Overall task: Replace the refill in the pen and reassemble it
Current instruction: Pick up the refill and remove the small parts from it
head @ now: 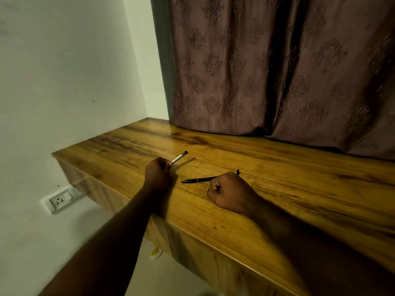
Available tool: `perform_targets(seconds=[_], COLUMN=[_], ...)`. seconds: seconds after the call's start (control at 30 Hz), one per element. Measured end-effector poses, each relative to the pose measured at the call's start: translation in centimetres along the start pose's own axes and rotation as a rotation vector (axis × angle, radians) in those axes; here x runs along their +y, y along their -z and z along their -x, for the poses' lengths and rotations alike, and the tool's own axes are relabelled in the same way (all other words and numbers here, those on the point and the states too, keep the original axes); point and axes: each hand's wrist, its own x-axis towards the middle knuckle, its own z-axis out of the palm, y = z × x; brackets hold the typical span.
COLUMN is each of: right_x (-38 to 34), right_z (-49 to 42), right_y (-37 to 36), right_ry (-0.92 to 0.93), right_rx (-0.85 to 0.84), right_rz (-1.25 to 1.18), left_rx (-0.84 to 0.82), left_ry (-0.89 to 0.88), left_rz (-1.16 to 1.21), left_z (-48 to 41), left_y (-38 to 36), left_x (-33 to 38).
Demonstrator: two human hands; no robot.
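My left hand (157,170) grips a white pen barrel with a black end cap (179,157), which points up and to the right just above the wooden table (277,167). A black pen (197,180) lies flat on the table, its tip pointing left. My right hand (229,192) rests on the table as a closed fist, covering the rear part of that black pen; a small black end (238,172) shows just beyond the knuckles. Whether the fist actually grips the pen cannot be seen.
A brown patterned curtain (277,67) hangs down to the table's back edge. A white wall (64,82) stands to the left, with a socket plate (61,199) low on it. The table's front edge runs diagonally below my forearms. A small yellow-and-white object (155,253) lies on the floor.
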Motion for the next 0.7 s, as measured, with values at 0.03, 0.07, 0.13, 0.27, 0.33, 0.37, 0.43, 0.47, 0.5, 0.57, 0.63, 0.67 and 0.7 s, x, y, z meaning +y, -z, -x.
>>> perform_targets(seconds=[0.03,0.07,0.13,0.27,0.33,0.37,0.43,0.47,0.5,0.57,0.63,0.67,0.7], right_x=[0.0,0.1,-0.1,-0.8,-0.7,-0.6,-0.3,-0.2,-0.2,-0.4,-0.7,-0.8,-0.9], right_z=[0.1,0.1,0.1,1.0,2.0,2.5,3.5,3.8,4.0,4.2,4.2,4.2,4.1], right_y=[0.1,0.3,0.9,2.8,3.1,3.2,3.3,3.3,3.5,3.6,3.6,3.6,3.6], right_ry=[-0.013,-0.028,-0.102,-0.384,-0.439,-0.441,-0.44,-0.442,-0.441,-0.429,-0.431,-0.437,-0.445], right_rx=[-0.007,-0.012,0.021,0.126,0.098,0.079,0.068,0.073,0.076,0.073,0.071,0.073,0.078], right_rz=[-0.024,-0.062,-0.198,-0.662,-0.717,-0.731,-0.759,-0.768,-0.772,-0.78,-0.783,-0.79,-0.81], left_rx=[0.005,0.001,-0.057,-0.285,-0.358,-0.38,-0.399,-0.42,-0.437,-0.443,-0.443,-0.451,-0.459], left_ry=[0.004,0.011,0.022,0.053,0.08,0.091,0.083,0.081,0.087,0.093,0.093,0.088,0.087], left_rz=[0.041,0.099,0.26,0.632,0.647,0.642,0.612,0.606,0.595,0.584,0.594,0.601,0.608], left_z=[0.5,1.3,2.8,6.7,8.2,8.8,9.6,9.7,9.8,9.9,9.9,10.0,10.1], left_y=[0.3,0.7,1.3,2.3,2.0,1.7,1.0,0.7,0.6,0.6,0.7,0.7,0.6], left_x=[-0.2,0.0,0.1,1.5,2.5,2.9,3.3,3.5,3.7,4.0,4.3,4.5,4.7])
